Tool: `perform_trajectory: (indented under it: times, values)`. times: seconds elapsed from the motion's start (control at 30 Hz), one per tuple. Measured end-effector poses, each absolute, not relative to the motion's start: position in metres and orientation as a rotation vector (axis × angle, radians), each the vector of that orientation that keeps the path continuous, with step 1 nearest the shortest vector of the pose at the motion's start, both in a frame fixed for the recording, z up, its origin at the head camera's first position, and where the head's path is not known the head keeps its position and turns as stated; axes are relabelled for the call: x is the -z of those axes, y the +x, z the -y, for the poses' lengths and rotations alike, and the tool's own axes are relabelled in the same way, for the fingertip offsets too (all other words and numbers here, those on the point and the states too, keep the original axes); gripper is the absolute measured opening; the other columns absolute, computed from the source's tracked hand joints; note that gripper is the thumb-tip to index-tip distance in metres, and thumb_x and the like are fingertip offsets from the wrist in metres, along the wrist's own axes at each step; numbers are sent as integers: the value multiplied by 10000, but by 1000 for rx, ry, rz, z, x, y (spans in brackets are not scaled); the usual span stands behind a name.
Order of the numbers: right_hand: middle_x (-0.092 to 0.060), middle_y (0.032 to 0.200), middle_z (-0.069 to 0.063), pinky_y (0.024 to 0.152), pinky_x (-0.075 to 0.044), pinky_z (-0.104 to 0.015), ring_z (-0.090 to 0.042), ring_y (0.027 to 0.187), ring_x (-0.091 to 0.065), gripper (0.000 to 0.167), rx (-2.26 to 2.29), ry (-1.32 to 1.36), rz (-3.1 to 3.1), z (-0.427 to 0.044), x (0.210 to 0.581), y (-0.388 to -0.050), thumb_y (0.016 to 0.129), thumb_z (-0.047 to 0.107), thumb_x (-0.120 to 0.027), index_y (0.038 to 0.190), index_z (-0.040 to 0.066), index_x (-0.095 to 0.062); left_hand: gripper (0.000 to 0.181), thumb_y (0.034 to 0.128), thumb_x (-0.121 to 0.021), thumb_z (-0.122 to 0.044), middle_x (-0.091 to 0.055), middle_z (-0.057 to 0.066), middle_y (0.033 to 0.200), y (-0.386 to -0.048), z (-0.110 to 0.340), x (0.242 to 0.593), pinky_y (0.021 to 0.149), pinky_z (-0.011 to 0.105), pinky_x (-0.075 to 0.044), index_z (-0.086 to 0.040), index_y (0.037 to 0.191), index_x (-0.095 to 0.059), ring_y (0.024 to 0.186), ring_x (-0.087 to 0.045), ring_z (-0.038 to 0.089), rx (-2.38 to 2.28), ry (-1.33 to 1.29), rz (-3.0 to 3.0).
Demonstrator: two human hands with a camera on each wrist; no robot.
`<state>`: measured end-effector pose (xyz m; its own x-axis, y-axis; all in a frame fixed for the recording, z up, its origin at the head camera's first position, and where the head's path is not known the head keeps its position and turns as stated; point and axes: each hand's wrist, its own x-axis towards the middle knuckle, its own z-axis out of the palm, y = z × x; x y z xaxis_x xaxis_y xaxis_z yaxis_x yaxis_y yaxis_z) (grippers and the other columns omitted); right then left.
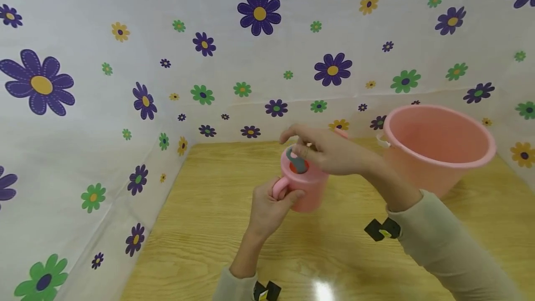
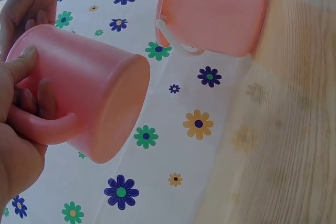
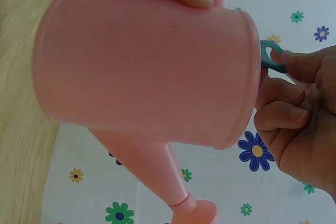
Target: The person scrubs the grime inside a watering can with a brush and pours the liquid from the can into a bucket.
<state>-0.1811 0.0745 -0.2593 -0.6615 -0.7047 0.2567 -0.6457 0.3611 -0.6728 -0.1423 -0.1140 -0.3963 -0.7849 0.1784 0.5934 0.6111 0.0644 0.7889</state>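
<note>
Grips with the left hand [image 1: 266,210] the looped handle [image 1: 281,187] of a pink, cylindrical plastic watering can [image 1: 311,194], with fingers through the loop and thumb against the side. Holds the can in front, above a yellowish wood-grained table [image 1: 200,222], with the base clear of the tabletop. Pinches with the fingertips of the right hand [image 1: 328,150] a flat, teal-grey grip [image 1: 299,165] with a hole in it, rising from the can's open top. Has just beside that teal-grey grip, inside the opening, a bright red-orange part [image 1: 293,169]; cannot tell whether joined to it. Holds facing away, on the side opposite the looped handle, the can's tapering pink spout [image 3: 144,161] with its flared head [image 3: 195,212]. Has beyond the right forearm, apart from the can, a large, wide-mouthed pink plastic bucket [image 1: 434,178], upright on the table, with a thin white carrying handle [image 2: 169,36] at its side. Wears long, pale beige sleeves [image 1: 439,236] with small black squarish pieces [image 1: 376,230] near the cuffs. Faces a white cloth backdrop [image 1: 234,50] printed with purple, green and yellow flowers.
</note>
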Motion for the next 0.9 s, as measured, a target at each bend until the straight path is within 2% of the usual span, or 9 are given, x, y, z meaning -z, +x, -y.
perform_trajectory:
  times: [0.1,0.23,0.3,0.4,0.43,0.47,0.53,0.67,0.9]
  values:
    - [-603,914,-64,739,-480,-332,-160,759,-537,308,1169,-1223,-2648,-77,267,-171,1044,62,-439,1338,102,-521,210,817,-798,-34,-451,22,671,-143,114,396,537,222,-357,-14,834,-590,630,-455,109,1731,-769,2028]
    - [-534,788,-41,687,-418,-348,-153,629,-400,306,1274,-1151,-2773,-78,268,-161,1052,53,-407,1314,110,-554,199,813,-801,-26,-431,-1,662,-144,115,395,545,217,-373,-25,835,-603,626,-455,126,1690,-786,2028]
    - [-610,867,-59,732,-475,-360,-165,685,-491,293,1289,-1141,-2812,-76,269,-157,1052,49,-405,1282,91,-582,190,811,-801,-25,-430,1,656,-143,115,394,545,212,-374,-29,841,-613,622,-450,119,1678,-799,2012]
    - [-669,1133,-85,871,-513,-393,-200,923,-604,290,1276,-1128,-2845,-73,275,-153,1035,18,-419,1243,46,-620,216,808,-798,-10,-410,15,635,-143,116,395,532,210,-367,-38,788,-585,612,-432,95,1661,-824,1985]
    - [-676,1119,-97,869,-518,-391,-207,934,-609,286,1283,-1114,-2850,-72,276,-151,1033,15,-426,1231,31,-631,236,809,-797,-7,-401,21,630,-143,116,395,529,212,-365,-43,768,-567,611,-427,89,1657,-835,1979]
    - [-680,1116,-103,839,-535,-381,-208,930,-621,282,1305,-1084,-2857,-73,278,-151,1030,11,-430,1218,21,-640,232,810,-795,-6,-404,21,630,-143,116,395,529,211,-366,-45,767,-570,613,-429,85,1653,-841,1977]
    - [-670,936,-99,687,-533,-328,-200,760,-595,275,1408,-970,-2854,-75,276,-148,1036,37,-436,1211,30,-649,274,812,-794,-5,-387,26,626,-143,115,396,527,217,-364,-53,734,-536,611,-424,86,1641,-856,1975]
    - [-519,657,-77,454,-416,-257,-192,523,-489,268,1610,-770,-2864,-80,273,-145,1042,77,-437,1188,45,-660,215,813,-802,-25,-412,15,642,-143,114,396,543,215,-378,-50,784,-591,622,-451,107,1616,-849,1992]
    - [-547,735,-83,491,-428,-247,-170,525,-469,276,1558,-706,-2868,-83,281,-145,999,29,-447,1168,-4,-663,163,813,-798,-21,-434,9,639,-143,110,396,547,205,-397,-32,854,-640,614,-448,108,1583,-874,2004]
